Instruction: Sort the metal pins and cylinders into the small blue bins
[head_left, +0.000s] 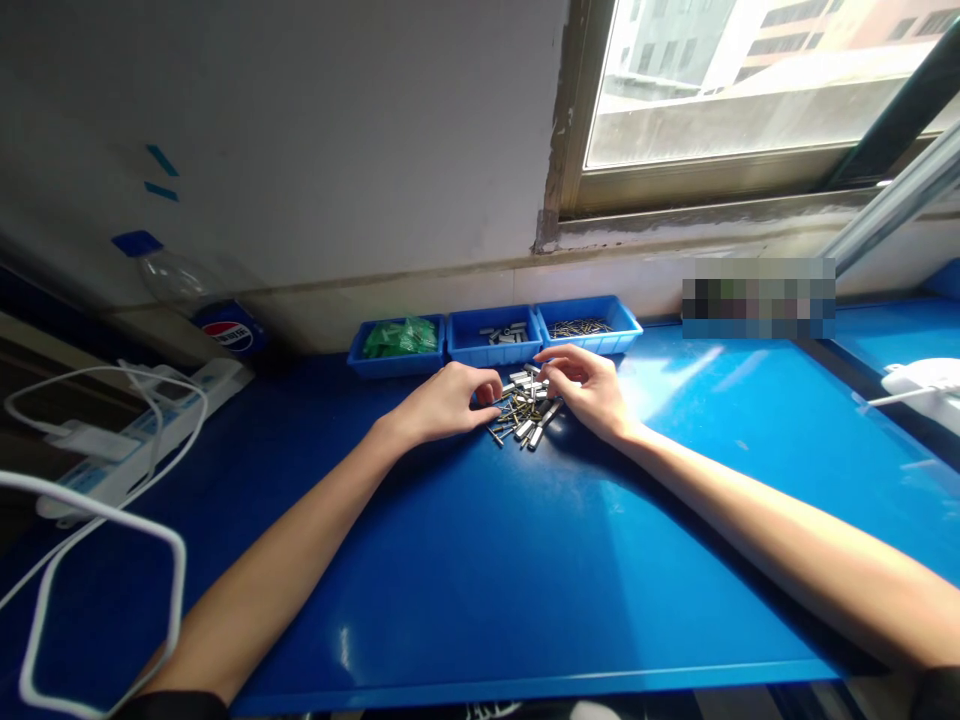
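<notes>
A loose pile of small metal parts [529, 405], silver sleeves mixed with thin brass-coloured and steel pins or screws, lies on the blue table. At its left edge is my left hand [454, 402], thumb and forefinger curved and apart, with nothing visible between them. From the right, my right hand [589, 388] reaches over the pile's far side. Its fingers are bent and somewhat apart, the tips close to the silver pieces. Whether they touch one is too small to make out.
Behind the pile stand three blue bins: one with green plastic packets [401, 338], one with silver sleeves [506, 334], one with thin pins or screws [580, 328]. A power strip [157, 430], white cables and a bottle [225, 320] are at left. A white device [930, 385] sits at right.
</notes>
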